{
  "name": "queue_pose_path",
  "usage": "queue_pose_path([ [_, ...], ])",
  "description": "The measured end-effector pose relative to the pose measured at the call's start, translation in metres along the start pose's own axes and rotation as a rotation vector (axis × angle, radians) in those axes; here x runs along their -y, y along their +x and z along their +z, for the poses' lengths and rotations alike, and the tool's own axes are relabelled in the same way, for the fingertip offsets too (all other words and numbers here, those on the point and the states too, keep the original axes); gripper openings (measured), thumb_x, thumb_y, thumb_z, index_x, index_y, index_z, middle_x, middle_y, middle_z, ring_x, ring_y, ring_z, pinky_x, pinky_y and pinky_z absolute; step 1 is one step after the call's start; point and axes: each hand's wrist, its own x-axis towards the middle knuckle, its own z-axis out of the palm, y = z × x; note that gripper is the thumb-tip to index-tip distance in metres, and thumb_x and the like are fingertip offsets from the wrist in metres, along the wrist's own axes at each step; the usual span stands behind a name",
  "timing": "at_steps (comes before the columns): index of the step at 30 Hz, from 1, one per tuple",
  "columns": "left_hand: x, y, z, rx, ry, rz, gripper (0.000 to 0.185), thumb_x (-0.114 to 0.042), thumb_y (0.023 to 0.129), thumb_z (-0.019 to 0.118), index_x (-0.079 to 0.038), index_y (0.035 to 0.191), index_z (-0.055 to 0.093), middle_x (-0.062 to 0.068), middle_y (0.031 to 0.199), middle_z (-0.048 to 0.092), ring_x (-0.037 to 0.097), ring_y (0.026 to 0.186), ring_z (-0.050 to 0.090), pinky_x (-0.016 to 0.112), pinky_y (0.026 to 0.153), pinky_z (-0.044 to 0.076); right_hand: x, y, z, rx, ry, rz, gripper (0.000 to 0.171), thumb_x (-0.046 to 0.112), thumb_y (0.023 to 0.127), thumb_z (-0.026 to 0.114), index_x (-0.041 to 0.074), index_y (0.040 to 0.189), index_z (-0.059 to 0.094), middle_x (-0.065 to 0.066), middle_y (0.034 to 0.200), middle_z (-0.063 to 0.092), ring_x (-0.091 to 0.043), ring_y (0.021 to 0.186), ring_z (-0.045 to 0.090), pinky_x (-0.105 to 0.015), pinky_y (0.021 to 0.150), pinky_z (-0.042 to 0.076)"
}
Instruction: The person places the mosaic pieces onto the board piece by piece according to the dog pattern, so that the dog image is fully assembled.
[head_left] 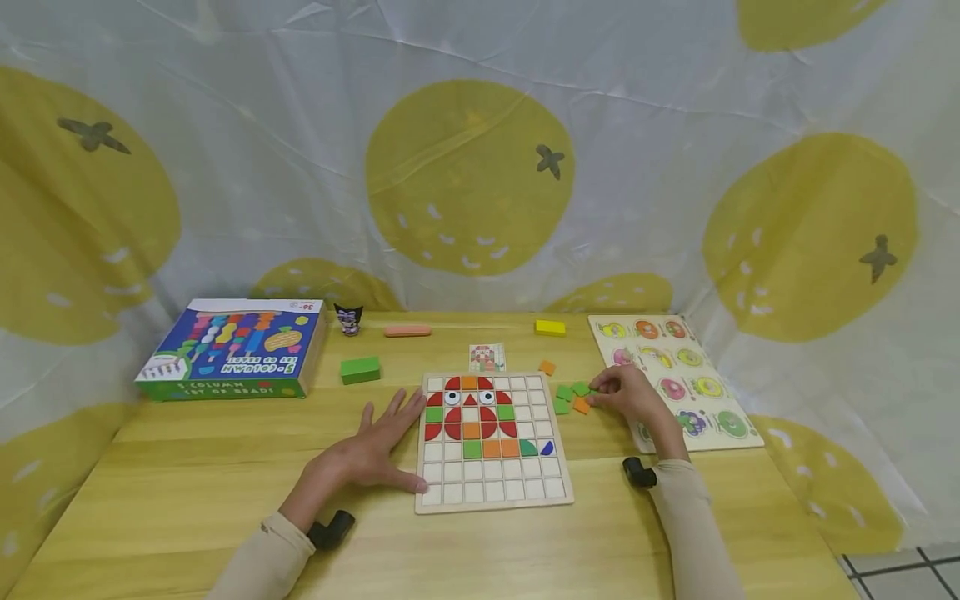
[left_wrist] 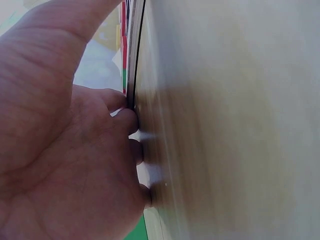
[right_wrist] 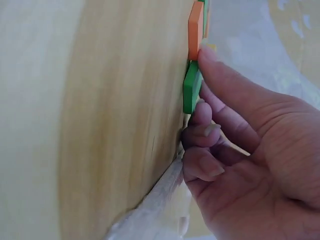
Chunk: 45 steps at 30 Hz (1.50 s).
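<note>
Board: mosaic grid board (head_left: 491,442) lies mid-desk, nearest the person.
Left hand: left hand (head_left: 375,450) at the board's 9 o'clock, fingers spread flat, steadying its edge.
Right hand: right hand (head_left: 630,393) at the board's 2 o'clock, fingertips curled, touching a green tile (right_wrist: 191,87).
Tiles: loose tiles (head_left: 572,397) lie between board and right hand, so that hand is nearer.

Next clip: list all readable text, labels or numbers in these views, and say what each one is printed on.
"5-COLUMN SET OF BEADS": on the lid of the blue box, printed upside down to the head camera.
"36+": seemingly on the same lid, in a corner badge; small, so uncertain.
Small card behind the grid board: picture only, any print too small to read.
Knob puzzle board: pictures, no legible words.
Wrist views: no text.
</note>
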Motion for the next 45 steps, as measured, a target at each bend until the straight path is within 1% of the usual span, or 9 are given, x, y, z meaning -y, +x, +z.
queue_pose_path([
  [9, 0.0, 0.003, 0.002, 0.005, 0.002, -0.009, 0.129, -0.05, 0.083, 0.093, -0.008, 0.174, 0.011, 0.013, 0.182, 0.002, 0.042, 0.166, -0.01, 0.071, 0.126, -0.016, -0.002, -0.004, 0.0, -0.062, 0.007, -0.036, 0.017, 0.01, 0.086, 0.092, 0.003, 0.088, 0.076, -0.005, 0.082, 0.073, -0.016, 0.074, 0.063, -0.022, 0.067, 0.052],
  [13, 0.001, 0.004, 0.003, 0.007, 0.002, -0.018, 0.13, -0.05, 0.083, 0.093, -0.009, 0.174, 0.011, 0.012, 0.182, 0.002, 0.041, 0.166, -0.011, 0.07, 0.126, -0.016, -0.004, -0.007, 0.0, -0.099, 0.059, -0.042, 0.012, 0.009, 0.087, 0.092, 0.005, 0.089, 0.08, -0.004, 0.083, 0.077, -0.012, 0.074, 0.065, -0.021, 0.068, 0.053],
  [16, 0.002, 0.004, 0.004, 0.007, -0.001, -0.017, 0.13, -0.05, 0.083, 0.093, -0.009, 0.174, 0.01, 0.012, 0.182, 0.001, 0.041, 0.166, -0.011, 0.07, 0.126, -0.016, -0.002, -0.007, 0.001, -0.106, 0.129, -0.062, 0.009, 0.008, 0.09, 0.089, 0.003, 0.095, 0.084, -0.007, 0.089, 0.081, -0.01, 0.074, 0.068, -0.021, 0.066, 0.054],
  [19, 0.001, 0.004, 0.003, 0.004, -0.002, -0.017, 0.13, -0.05, 0.083, 0.093, -0.009, 0.174, 0.01, 0.012, 0.182, 0.001, 0.041, 0.166, -0.011, 0.07, 0.126, -0.016, 0.007, -0.005, 0.005, -0.058, 0.221, -0.108, 0.015, 0.004, 0.093, 0.084, -0.004, 0.105, 0.083, -0.016, 0.097, 0.082, -0.014, 0.073, 0.072, -0.025, 0.062, 0.06],
  [23, 0.0, 0.004, 0.003, 0.007, 0.003, -0.029, 0.13, -0.052, 0.082, 0.093, -0.01, 0.174, 0.01, 0.011, 0.182, 0.002, 0.04, 0.166, -0.011, 0.07, 0.126, -0.016, 0.032, -0.002, 0.015, 0.069, 0.332, -0.145, 0.02, -0.002, 0.095, 0.08, -0.011, 0.112, 0.078, -0.024, 0.1, 0.08, -0.025, 0.071, 0.076, -0.036, 0.063, 0.066],
  [28, 0.0, 0.004, 0.003, 0.013, 0.004, -0.037, 0.13, -0.052, 0.082, 0.093, -0.011, 0.175, 0.011, 0.01, 0.183, 0.002, 0.04, 0.166, -0.011, 0.07, 0.126, -0.016, 0.067, 0.0, 0.042, 0.208, 0.351, -0.201, 0.014, -0.003, 0.092, 0.083, -0.005, 0.105, 0.082, -0.017, 0.1, 0.081, -0.017, 0.079, 0.077, -0.028, 0.073, 0.064],
  [34, 0.0, 0.005, 0.003, 0.011, 0.015, -0.038, 0.131, -0.052, 0.082, 0.093, -0.011, 0.175, 0.01, 0.011, 0.183, 0.002, 0.041, 0.166, -0.011, 0.071, 0.126, -0.016, 0.103, -0.003, 0.085, 0.377, 0.4, -0.266, 0.004, 0.0, 0.092, 0.084, -0.001, 0.096, 0.083, -0.009, 0.094, 0.082, -0.014, 0.072, 0.073, -0.028, 0.068, 0.064],
  [40, 0.0, 0.003, 0.001, 0.008, 0.014, -0.038, 0.13, -0.052, 0.082, 0.092, -0.01, 0.174, 0.01, 0.012, 0.182, 0.002, 0.041, 0.166, -0.01, 0.072, 0.125, -0.016, 0.129, -0.009, 0.108, 0.374, 0.334, -0.269, 0.004, 0.001, 0.088, 0.088, 0.002, 0.089, 0.085, -0.001, 0.084, 0.081, -0.008, 0.07, 0.069, -0.02, 0.068, 0.059],
  [45, 0.001, 0.0, 0.001, 0.006, 0.017, -0.045, 0.13, -0.053, 0.082, 0.092, -0.009, 0.174, 0.011, 0.012, 0.182, 0.002, 0.041, 0.166, -0.01, 0.072, 0.125, -0.015, 0.141, -0.014, 0.118, 0.377, 0.271, -0.256, 0.005, 0.003, 0.087, 0.09, 0.007, 0.086, 0.086, 0.004, 0.081, 0.08, -0.006, 0.07, 0.069, -0.021, 0.068, 0.059],
])
